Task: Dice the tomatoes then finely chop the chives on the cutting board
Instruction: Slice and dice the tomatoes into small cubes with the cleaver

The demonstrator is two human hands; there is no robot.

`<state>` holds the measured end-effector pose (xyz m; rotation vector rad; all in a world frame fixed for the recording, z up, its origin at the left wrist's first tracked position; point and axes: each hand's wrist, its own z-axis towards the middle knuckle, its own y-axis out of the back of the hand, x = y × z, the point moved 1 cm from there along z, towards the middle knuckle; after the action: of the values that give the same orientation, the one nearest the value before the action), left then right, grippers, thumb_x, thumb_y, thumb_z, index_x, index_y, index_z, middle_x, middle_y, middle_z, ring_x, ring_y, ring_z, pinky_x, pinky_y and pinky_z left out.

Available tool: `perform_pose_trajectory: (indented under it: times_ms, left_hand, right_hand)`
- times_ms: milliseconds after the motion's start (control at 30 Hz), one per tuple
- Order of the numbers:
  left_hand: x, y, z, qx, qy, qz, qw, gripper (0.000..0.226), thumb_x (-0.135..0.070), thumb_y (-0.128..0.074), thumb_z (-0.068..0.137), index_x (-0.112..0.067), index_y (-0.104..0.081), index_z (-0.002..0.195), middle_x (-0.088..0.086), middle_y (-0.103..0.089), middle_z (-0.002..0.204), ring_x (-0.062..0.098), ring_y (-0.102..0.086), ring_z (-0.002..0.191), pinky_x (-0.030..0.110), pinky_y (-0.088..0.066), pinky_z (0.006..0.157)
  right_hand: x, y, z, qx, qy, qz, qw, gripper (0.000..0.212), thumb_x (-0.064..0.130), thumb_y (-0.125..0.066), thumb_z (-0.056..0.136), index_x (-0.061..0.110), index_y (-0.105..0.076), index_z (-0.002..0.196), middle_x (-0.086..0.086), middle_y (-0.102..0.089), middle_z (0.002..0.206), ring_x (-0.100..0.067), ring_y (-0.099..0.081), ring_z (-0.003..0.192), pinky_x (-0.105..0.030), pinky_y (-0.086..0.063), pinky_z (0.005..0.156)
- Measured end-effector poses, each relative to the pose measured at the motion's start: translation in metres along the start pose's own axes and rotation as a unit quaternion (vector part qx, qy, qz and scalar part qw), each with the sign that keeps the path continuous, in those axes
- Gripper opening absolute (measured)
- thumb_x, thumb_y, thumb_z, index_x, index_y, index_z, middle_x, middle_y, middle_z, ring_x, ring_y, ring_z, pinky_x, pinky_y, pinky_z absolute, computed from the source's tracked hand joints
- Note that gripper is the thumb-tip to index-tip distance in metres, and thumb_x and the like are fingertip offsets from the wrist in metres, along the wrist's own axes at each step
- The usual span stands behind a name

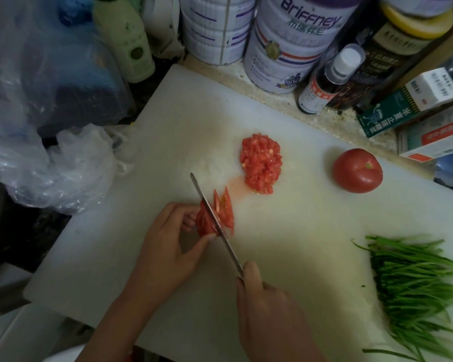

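A white cutting board (pixel 168 121) fills the middle of the view. My left hand (pixel 168 246) holds a piece of tomato (pixel 203 223) on it with curled fingertips. My right hand (pixel 267 304) grips the handle of a knife (pixel 215 220), whose blade stands in the tomato piece. Thin cut slices (pixel 226 210) lie just right of the blade. A heap of diced tomato (pixel 260 163) sits further back. A whole tomato (pixel 357 170) rests at the right. A bunch of chives (pixel 413 280) lies at the board's right edge.
Behind the board stand large tins (pixel 285 48), a green bottle (pixel 126 40), a small dark bottle (pixel 324 82) and boxes (pixel 416 100). Crumpled plastic bags (pixel 58 165) lie at the left, close to the board's edge.
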<state>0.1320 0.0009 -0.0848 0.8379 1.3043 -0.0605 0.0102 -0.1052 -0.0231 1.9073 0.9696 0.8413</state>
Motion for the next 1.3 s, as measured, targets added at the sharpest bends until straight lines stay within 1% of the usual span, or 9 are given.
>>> perform_pose_trajectory:
  times_ms: [100, 267, 333, 433, 533, 667, 767, 1100, 1300]
  left_hand:
    - [0.0, -0.002, 0.0, -0.001, -0.001, 0.005, 1.0, 0.04, -0.044, -0.063, 0.074, -0.02, -0.062, 0.106, -0.01, -0.056, 0.096, -0.002, -0.055, 0.091, 0.003, -0.038, 0.082]
    - [0.001, -0.002, -0.002, 0.001, -0.003, 0.003, 1.0, 0.037, -0.043, -0.062, 0.075, -0.025, -0.059, 0.107, -0.014, -0.055, 0.098, 0.0, -0.055, 0.091, 0.004, -0.039, 0.082]
    - [0.002, -0.001, -0.002, -0.001, -0.004, 0.001, 1.0, 0.035, -0.044, -0.064, 0.076, -0.029, -0.057, 0.107, -0.015, -0.054, 0.098, 0.001, -0.055, 0.09, 0.005, -0.039, 0.081]
    - [0.003, -0.002, -0.002, 0.0, -0.02, 0.004, 1.0, 0.034, -0.042, -0.065, 0.078, -0.027, -0.057, 0.107, -0.016, -0.052, 0.098, 0.001, -0.054, 0.09, 0.006, -0.038, 0.081]
    - [0.004, -0.003, -0.004, -0.002, -0.037, 0.019, 0.999, 0.035, -0.039, -0.065, 0.079, -0.019, -0.06, 0.108, -0.012, -0.05, 0.096, 0.002, -0.052, 0.09, 0.007, -0.038, 0.082]
    - [0.005, -0.003, -0.006, 0.007, -0.044, 0.035, 0.998, 0.036, -0.037, -0.064, 0.08, -0.015, -0.059, 0.109, -0.009, -0.051, 0.1, 0.003, -0.051, 0.092, 0.007, -0.037, 0.083]
    - [0.005, -0.003, -0.008, 0.008, -0.039, 0.033, 0.999, 0.038, -0.039, -0.062, 0.082, -0.014, -0.059, 0.111, -0.008, -0.052, 0.101, 0.003, -0.052, 0.093, 0.008, -0.038, 0.083]
    - [-0.003, 0.001, -0.013, -0.008, 0.007, -0.021, 1.0, 0.049, -0.048, -0.061, 0.082, -0.027, -0.054, 0.126, -0.012, -0.058, 0.109, 0.006, -0.056, 0.094, 0.009, -0.042, 0.081]
    - [-0.008, 0.004, -0.009, 0.001, 0.014, -0.014, 1.0, 0.049, -0.045, -0.059, 0.083, -0.024, -0.059, 0.127, -0.015, -0.06, 0.108, 0.006, -0.06, 0.092, 0.008, -0.044, 0.08]
  right_hand:
    - [0.002, -0.001, 0.014, -0.046, 0.004, 0.018, 0.999, 0.048, 0.021, -0.07, 0.063, 0.014, -0.045, 0.104, -0.003, -0.052, 0.044, -0.023, -0.052, 0.033, -0.025, -0.015, 0.039]
    - [0.01, 0.005, 0.028, -0.07, 0.057, 0.055, 0.994, 0.041, 0.015, -0.058, 0.088, 0.015, -0.034, 0.123, -0.006, -0.065, 0.069, -0.029, -0.063, 0.059, -0.03, -0.027, 0.047]
    - [-0.002, -0.004, 0.011, -0.047, 0.04, 0.074, 0.995, 0.04, 0.022, -0.039, 0.097, 0.016, -0.024, 0.134, -0.006, -0.066, 0.086, -0.028, -0.065, 0.078, -0.031, -0.028, 0.056]
    - [-0.016, -0.006, -0.01, -0.02, 0.013, 0.06, 0.998, 0.035, 0.039, -0.032, 0.087, 0.018, -0.042, 0.114, 0.002, -0.056, 0.051, -0.017, -0.056, 0.043, -0.023, -0.02, 0.044]
    - [-0.014, -0.004, 0.0, -0.061, 0.033, 0.176, 0.982, 0.045, 0.054, -0.014, 0.088, 0.026, -0.031, 0.119, 0.0, -0.052, 0.061, -0.029, -0.059, 0.063, -0.031, -0.03, 0.052]
    - [-0.005, 0.0, 0.036, -0.152, 0.097, 0.208, 0.961, 0.019, 0.038, -0.028, 0.097, 0.022, -0.033, 0.106, -0.005, -0.052, 0.057, -0.033, -0.055, 0.056, -0.034, -0.027, 0.049]
    - [-0.011, 0.002, 0.031, -0.127, 0.101, 0.224, 0.961, 0.013, 0.035, -0.032, 0.1, 0.023, -0.034, 0.098, 0.001, -0.045, 0.054, -0.025, -0.047, 0.05, -0.031, -0.026, 0.048]
    - [-0.039, 0.014, -0.007, -0.082, 0.03, 0.371, 0.924, 0.021, 0.052, -0.036, 0.091, 0.031, -0.039, 0.087, 0.001, -0.043, 0.05, -0.013, -0.042, 0.044, -0.024, -0.03, 0.045]
    - [-0.034, 0.011, -0.008, -0.066, 0.031, 0.359, 0.93, 0.024, 0.06, -0.03, 0.083, 0.038, -0.037, 0.087, 0.0, -0.046, 0.052, -0.016, -0.046, 0.046, -0.025, -0.032, 0.045]
